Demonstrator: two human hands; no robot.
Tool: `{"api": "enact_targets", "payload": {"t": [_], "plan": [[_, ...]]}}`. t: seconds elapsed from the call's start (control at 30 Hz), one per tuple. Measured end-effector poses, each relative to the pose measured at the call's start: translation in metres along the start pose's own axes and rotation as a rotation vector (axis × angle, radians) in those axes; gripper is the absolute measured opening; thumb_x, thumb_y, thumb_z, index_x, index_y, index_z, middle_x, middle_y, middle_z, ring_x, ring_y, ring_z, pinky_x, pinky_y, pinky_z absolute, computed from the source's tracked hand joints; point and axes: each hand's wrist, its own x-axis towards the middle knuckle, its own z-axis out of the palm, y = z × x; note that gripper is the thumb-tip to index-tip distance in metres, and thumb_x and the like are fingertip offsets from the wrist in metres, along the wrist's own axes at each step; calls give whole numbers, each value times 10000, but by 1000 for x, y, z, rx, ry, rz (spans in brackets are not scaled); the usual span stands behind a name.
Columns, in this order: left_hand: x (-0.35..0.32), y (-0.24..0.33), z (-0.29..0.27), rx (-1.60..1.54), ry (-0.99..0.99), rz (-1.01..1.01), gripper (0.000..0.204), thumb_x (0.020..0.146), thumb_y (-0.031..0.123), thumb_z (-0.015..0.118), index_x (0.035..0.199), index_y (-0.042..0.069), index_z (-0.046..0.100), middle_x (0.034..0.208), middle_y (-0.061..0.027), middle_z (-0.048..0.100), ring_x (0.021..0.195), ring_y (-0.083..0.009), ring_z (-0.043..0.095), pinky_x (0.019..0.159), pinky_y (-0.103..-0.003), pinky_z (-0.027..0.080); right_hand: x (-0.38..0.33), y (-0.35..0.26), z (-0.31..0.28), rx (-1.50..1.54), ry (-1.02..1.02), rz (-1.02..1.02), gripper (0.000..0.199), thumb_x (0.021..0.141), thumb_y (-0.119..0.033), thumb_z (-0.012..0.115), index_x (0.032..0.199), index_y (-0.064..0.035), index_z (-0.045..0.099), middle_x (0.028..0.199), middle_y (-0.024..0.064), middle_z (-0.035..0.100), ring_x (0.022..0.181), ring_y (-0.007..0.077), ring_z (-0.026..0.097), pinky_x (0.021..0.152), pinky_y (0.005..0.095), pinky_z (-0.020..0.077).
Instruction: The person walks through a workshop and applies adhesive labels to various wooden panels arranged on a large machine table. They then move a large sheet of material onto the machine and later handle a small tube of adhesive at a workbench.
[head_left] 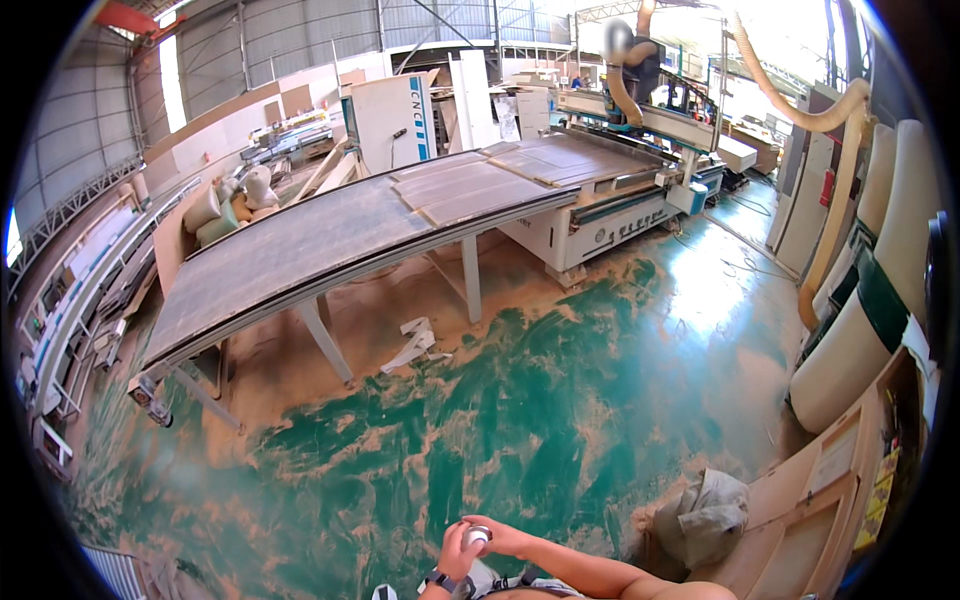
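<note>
Both bare hands meet low in the view, on the near side of the long grey tabletop (290,250) and well apart from it. Between them sits a small white round container (477,536) with a greyish top. Fingers of the left hand (456,556) are closed around its left side, and a dark wristwatch (441,580) circles that wrist. From the other side, the right hand (508,540) is closed against the container, its fingers partly hidden behind it.

Brown sheet panels (460,190) lie flat on the right half of the tabletop. Joined to its right end is a white-based gantry router (610,235), with a tan hose (625,98) hanging at its head. Below the tabletop's front edge, crumpled white scrap (410,345) lies on the green floor (500,440), which is streaked with tan dust. Stuffed sacks (255,190) are heaped behind the tabletop's left half, and a white cabinet (380,130) stands behind its middle. Well to the right of the tabletop are large pale filter bags (835,345); nearer the camera than these, a grey sack (715,512) slumps beside wooden panelling (800,535).
</note>
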Motion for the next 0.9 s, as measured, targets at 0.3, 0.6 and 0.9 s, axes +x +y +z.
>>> {"api": "enact_targets", "payload": {"t": [0.3,0.6,0.9], "plan": [[228,19,-44,55,300,-320,239,866,192,609,1026,16,576,1037,-151,587,924,-293,598,798,-376,485,191,-91,-135,-97,307,-42,644,743,-97,714,1331,-34,458,1192,108,567,1067,193,553,906,305,449],[522,25,12,-1281,145,-876,321,903,395,594,1019,95,582,961,-75,657,841,-232,657,722,-377,543,282,-233,-255,-657,774,-448,658,739,-273,743,1297,-32,490,1267,200,511,1172,367,491,1033,405,374],[764,13,135,-971,-173,-754,259,928,320,576,1030,83,608,893,-48,660,749,-160,643,657,-315,517,331,-319,-502,-634,814,-357,695,772,-308,710,1352,-35,442,1268,196,524,1130,320,543,949,371,441]]}}
